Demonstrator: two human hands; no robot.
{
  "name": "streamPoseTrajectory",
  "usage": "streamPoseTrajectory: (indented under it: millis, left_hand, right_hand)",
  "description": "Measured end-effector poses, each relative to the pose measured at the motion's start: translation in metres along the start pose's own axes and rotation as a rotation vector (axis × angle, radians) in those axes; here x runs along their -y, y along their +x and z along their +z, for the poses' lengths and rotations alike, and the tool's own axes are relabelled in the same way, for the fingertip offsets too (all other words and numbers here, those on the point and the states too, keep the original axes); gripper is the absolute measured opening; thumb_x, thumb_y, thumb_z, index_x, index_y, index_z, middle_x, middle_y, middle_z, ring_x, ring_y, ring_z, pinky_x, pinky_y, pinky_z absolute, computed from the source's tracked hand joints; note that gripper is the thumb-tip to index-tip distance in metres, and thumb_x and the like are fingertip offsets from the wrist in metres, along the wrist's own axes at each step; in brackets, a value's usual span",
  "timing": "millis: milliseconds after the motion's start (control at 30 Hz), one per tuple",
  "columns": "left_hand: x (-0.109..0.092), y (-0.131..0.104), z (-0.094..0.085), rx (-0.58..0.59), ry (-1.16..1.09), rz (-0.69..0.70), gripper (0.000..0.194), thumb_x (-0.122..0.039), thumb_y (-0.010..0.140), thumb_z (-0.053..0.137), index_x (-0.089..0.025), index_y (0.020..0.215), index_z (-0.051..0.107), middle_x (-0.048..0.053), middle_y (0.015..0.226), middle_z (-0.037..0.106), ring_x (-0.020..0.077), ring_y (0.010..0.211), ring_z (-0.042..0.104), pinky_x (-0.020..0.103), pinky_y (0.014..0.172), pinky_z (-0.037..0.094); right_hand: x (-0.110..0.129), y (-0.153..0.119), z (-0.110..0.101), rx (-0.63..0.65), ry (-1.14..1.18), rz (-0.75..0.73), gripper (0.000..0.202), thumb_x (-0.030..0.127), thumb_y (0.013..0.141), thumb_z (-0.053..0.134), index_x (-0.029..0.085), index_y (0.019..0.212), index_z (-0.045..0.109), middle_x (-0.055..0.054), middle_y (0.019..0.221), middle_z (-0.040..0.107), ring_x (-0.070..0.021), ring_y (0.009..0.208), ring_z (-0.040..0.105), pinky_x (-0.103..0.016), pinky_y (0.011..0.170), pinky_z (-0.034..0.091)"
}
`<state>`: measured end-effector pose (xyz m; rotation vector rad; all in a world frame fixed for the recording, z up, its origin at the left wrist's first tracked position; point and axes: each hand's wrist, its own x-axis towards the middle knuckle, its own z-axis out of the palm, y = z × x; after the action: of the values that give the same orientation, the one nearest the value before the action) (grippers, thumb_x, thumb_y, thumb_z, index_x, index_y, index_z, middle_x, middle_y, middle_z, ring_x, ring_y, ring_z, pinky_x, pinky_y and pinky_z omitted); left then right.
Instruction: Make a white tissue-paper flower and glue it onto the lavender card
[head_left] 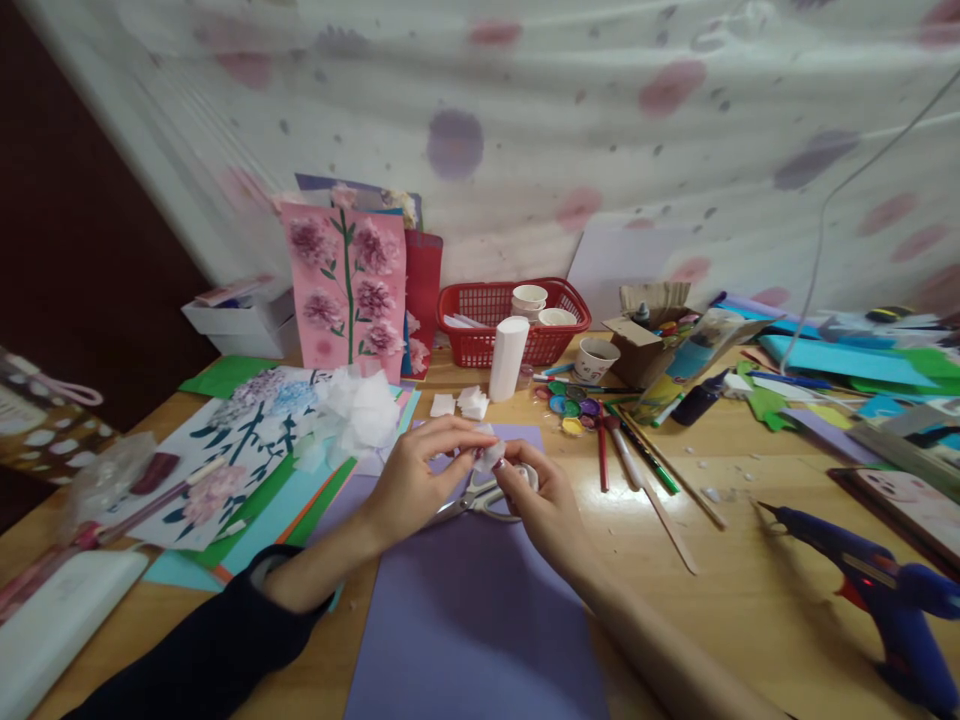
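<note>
Between my two hands is a small piece of white tissue (489, 457), pinched by the fingertips of both. My left hand (420, 475) has its thumb and index finger closed on the left side of it. My right hand (541, 500) grips its right side with thumb and fingers. Scissors (474, 497) lie under and between the hands on a purple sheet (480, 610). Just beyond the hands are small stacks of white squares (472, 402) and an upright white roll (509, 358). A heap of white tissue (360, 408) sits to the left.
A red basket (469, 345) with paper cups stands at the back, beside a pink flower picture (319, 330). Paints (572, 408), brushes and pencils lie right of centre. A blue glue gun (847, 560) rests at the right, a white device (71, 620) at the left.
</note>
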<state>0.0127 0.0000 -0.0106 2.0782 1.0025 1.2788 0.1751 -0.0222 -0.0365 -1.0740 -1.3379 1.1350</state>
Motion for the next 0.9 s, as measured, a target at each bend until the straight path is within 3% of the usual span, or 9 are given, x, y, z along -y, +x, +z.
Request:
streamPoseTrajectory:
  millis: [333,600,900]
  left_hand:
    - [0.004,-0.001,0.003,-0.148,0.052,0.177,0.015,-0.014,0.079,0.072,-0.022,0.09,0.076,0.004,0.09,0.078,0.0176,0.086,0.07,0.033,0.083,0.054]
    - [0.01,0.0,0.002,-0.165,0.127,0.128,0.018,-0.022,0.077,0.075,-0.023,0.096,0.076,0.006,0.096,0.077,0.0228,0.095,0.068,0.042,0.094,0.05]
    - [0.009,0.001,0.0,-0.155,0.085,0.069,0.024,-0.025,0.074,0.078,-0.023,0.098,0.074,0.006,0.099,0.076,0.0228,0.097,0.067,0.042,0.099,0.047]
  right_hand:
    - [0.001,0.001,0.001,0.017,-0.031,-0.012,0.026,0.042,0.082,0.058,0.018,0.08,0.067,0.003,0.06,0.048,-0.0101,0.052,0.037,-0.022,0.047,0.029]
    - [-0.001,0.001,0.002,-0.001,-0.007,0.01,0.025,0.042,0.081,0.059,0.019,0.083,0.07,0.001,0.064,0.053,-0.0092,0.049,0.037,-0.021,0.043,0.03]
    - [-0.006,0.0,0.001,-0.004,0.007,0.035,0.027,0.044,0.081,0.06,0.019,0.084,0.07,0.002,0.061,0.05,-0.0087,0.048,0.036,-0.021,0.042,0.027]
